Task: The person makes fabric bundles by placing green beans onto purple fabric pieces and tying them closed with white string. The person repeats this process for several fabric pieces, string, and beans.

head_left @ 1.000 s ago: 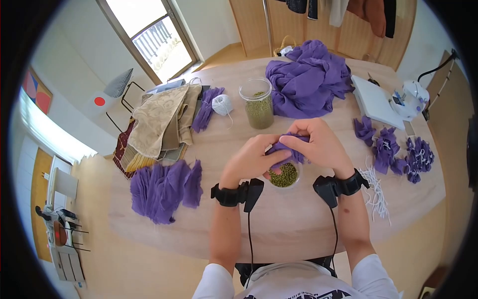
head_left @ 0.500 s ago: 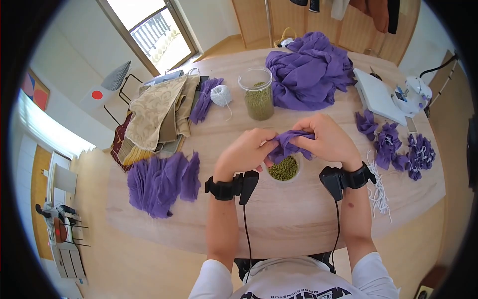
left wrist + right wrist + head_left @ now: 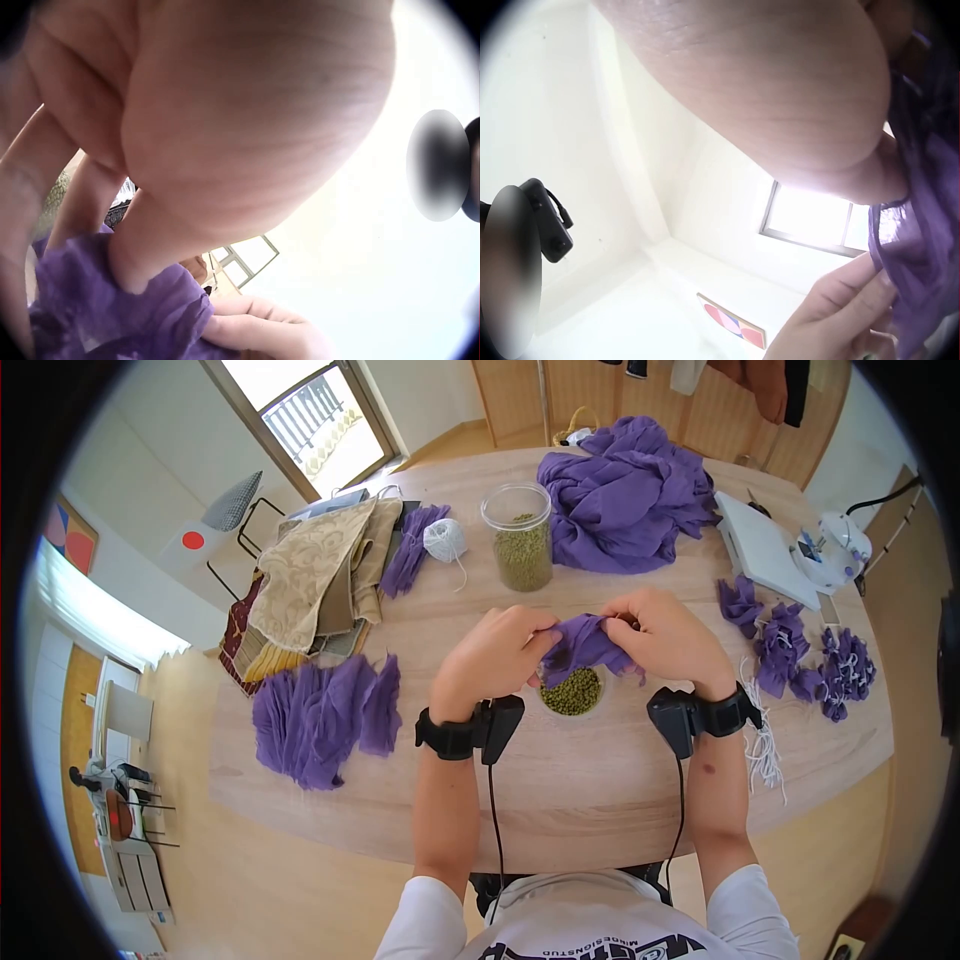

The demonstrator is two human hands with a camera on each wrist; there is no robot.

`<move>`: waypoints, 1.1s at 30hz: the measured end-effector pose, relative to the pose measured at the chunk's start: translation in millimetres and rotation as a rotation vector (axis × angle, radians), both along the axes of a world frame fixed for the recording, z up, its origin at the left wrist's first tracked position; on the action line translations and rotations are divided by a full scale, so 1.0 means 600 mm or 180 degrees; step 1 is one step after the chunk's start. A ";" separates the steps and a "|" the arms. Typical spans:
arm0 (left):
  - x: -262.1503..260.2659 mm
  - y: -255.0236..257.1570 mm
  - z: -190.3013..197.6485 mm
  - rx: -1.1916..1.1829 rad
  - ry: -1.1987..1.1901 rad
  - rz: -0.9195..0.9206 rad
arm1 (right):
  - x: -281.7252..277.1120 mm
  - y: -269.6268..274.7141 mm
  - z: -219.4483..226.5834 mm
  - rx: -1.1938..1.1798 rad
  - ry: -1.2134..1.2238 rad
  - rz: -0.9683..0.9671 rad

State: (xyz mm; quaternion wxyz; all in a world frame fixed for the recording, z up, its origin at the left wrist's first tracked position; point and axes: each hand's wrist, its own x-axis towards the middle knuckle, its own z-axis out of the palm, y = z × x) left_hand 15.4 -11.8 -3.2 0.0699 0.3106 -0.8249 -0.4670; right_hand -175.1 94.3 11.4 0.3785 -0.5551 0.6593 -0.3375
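Observation:
Between both hands a small piece of purple fabric [image 3: 583, 644] is stretched out above a small clear container [image 3: 572, 705] of green beans. My left hand [image 3: 492, 653] pinches its left edge between thumb and fingers; in the left wrist view the thumb presses into the gathered purple fabric [image 3: 120, 307]. On the other side my right hand [image 3: 667, 637] pinches the right edge, and in the right wrist view the purple fabric [image 3: 930, 225] hangs in folds from the fingers. Behind the hands stands a tall clear jar [image 3: 522, 545] partly filled with green beans.
A large heap of purple fabric [image 3: 635, 500] lies at the back. Pleated purple pieces [image 3: 310, 720], folded beige cloth [image 3: 315, 560] and a ball of white string [image 3: 444, 540] are to the left. Rightward are string-tied purple bundles [image 3: 780, 650], cut white strings [image 3: 765, 760] and a sewing machine [image 3: 835, 550].
The hands have drawn slightly apart, and the fabric that was bunched between them is now spread wider. More of the bean container shows below. The view has shifted a little.

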 end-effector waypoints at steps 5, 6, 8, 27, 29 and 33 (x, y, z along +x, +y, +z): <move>-0.002 0.000 -0.004 -0.0417 0.0197 -0.0112 | -0.006 0.001 -0.006 -0.0268 0.0146 -0.0052; -0.003 0.000 -0.007 -0.0446 0.0241 -0.0095 | -0.007 0.002 -0.005 -0.0343 0.0244 -0.0017; -0.004 0.000 -0.012 -0.0505 0.0328 -0.0060 | -0.011 0.001 -0.012 -0.0590 0.0390 0.0061; 0.004 -0.012 -0.021 -0.0658 0.0553 0.0126 | 0.004 0.007 0.004 -0.1316 0.0973 -0.0061; 0.005 -0.013 -0.021 -0.0583 0.0480 0.0152 | 0.007 0.009 0.008 -0.1402 0.1035 -0.0053; 0.014 -0.019 -0.024 -0.0601 0.0548 0.0136 | 0.010 0.011 0.014 -0.1552 0.1290 -0.0069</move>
